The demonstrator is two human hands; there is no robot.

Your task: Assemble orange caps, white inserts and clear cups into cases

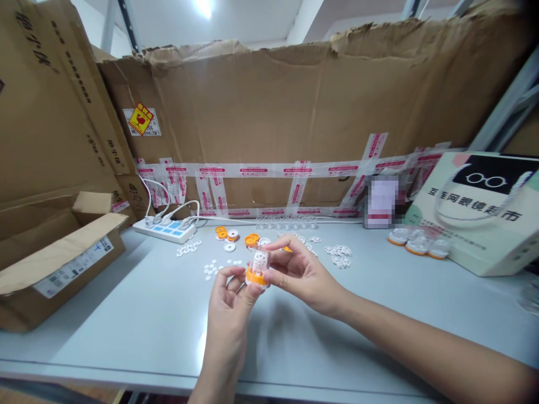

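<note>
Above the middle of the table I hold a small round plastic case [256, 277] with an orange ring, a white base and a clear cover over a white perforated insert. My left hand [231, 300] is closed on its lower left side, with the thumb near the base. From the right, my right hand [309, 275] grips it, thumb at the orange ring and forefinger along the clear cover. Behind my hands lie orange rings [251, 240], a white ring [229, 247], small white discs [209, 271] and white perforated pieces [338, 252].
An open cardboard box [59, 264] stands at the left, near a white power strip [166, 229]. Clear covers [286, 223] line the back. Several orange-and-white cases [416, 244] sit beside a paper bag [471, 219] at the right. A cardboard wall [273, 106] closes off the rear.
</note>
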